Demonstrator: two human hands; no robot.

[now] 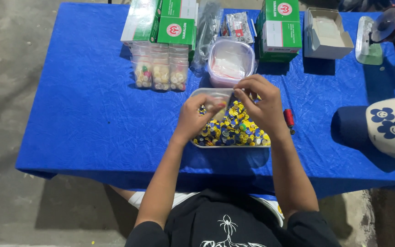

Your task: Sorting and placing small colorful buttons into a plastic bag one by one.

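We see both hands over a tray [200, 93] of yellow and blue buttons [235, 130] in the middle of the blue table [88, 114]. The left hand [196, 118] pinches a small clear bag [217, 104] by its edge, and the right hand [260, 103] has its fingers curled on the bag's other side, so the bag hangs between them just above the buttons. Behind the tray stands a lidded tub [231, 61]; to its left three filled bags [160, 72] lean against green boxes [165, 20]. Another green box [280, 29] and an open white box [326, 32] sit further right. A small red tool [289, 118] lies just right of the tray, and a cap [385, 126] rests near the table's right edge.
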